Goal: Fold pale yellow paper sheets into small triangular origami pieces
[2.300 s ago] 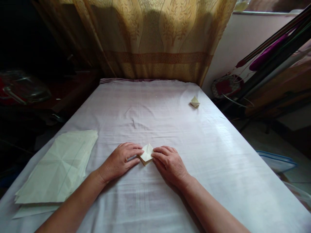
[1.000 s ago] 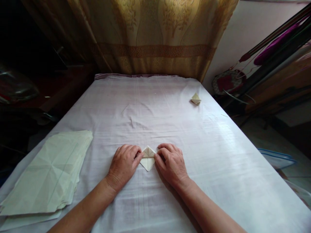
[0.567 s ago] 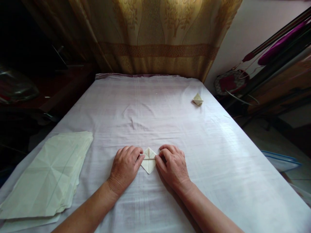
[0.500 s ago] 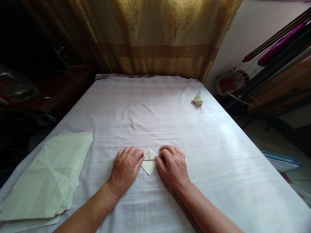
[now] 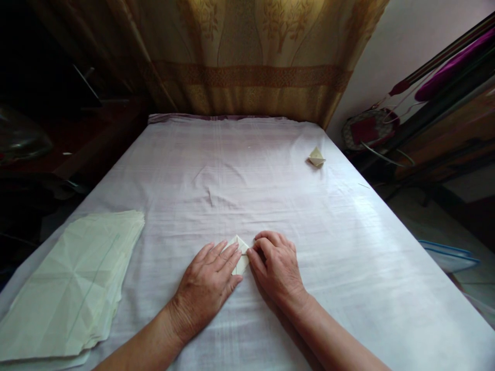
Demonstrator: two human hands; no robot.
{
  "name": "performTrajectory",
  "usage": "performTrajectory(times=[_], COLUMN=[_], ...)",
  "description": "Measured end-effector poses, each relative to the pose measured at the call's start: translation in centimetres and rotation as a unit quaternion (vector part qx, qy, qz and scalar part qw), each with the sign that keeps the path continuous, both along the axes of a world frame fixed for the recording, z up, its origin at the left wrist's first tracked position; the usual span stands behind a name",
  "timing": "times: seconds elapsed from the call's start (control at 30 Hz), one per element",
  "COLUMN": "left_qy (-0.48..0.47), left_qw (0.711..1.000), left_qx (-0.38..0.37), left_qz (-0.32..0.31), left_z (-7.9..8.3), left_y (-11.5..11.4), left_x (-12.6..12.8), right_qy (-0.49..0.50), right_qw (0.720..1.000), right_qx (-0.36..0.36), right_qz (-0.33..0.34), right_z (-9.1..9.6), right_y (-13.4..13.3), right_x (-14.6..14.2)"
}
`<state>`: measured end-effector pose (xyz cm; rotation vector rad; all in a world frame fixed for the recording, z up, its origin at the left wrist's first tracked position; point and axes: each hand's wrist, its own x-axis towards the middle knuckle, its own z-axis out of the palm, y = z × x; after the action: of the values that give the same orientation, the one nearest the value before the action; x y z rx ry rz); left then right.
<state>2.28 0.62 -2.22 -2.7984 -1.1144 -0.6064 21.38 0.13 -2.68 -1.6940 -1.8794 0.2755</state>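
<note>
A small folded paper diamond (image 5: 242, 264) lies on the cloth-covered surface (image 5: 247, 201) between my hands. My left hand (image 5: 209, 275) rests flat over its left half, with the fingers stretched out and hiding that part. At the right corner of the paper, my right hand (image 5: 276, 265) pinches the edge between thumb and curled index finger. The upper tip of the diamond and a strip of its right side show between the hands.
To the left lies a stack of creased pale paper sheets (image 5: 73, 278). A folded paper piece (image 5: 316, 157) stands at the far right. A patterned curtain (image 5: 247, 67) hangs behind the surface. Beyond the right edge are a bag (image 5: 369, 129) and a blue-edged plastic item (image 5: 448, 256).
My left hand has let go of the paper's left corner and spread flat over its left half. The right hand keeps its pinch. The view has shifted slightly.
</note>
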Motion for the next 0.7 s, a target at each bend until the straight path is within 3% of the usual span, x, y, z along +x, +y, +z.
performTrajectory(times=[0.2, 0.7], left_qy=[0.004, -0.048], left_qw=[1.0, 0.998], left_qx=[-0.013, -0.039], left_qz=[-0.001, 0.028], left_z=[-0.25, -0.43], left_y=[0.0, 0.0], left_x=[-0.1, -0.1], right_qy=[0.037, 0.031], right_qw=[0.999, 0.999], right_qx=[0.012, 0.012], right_qz=[0.029, 0.006], right_z=[-0.35, -0.23], right_y=[-0.15, -0.07], right_x=[0.58, 0.17])
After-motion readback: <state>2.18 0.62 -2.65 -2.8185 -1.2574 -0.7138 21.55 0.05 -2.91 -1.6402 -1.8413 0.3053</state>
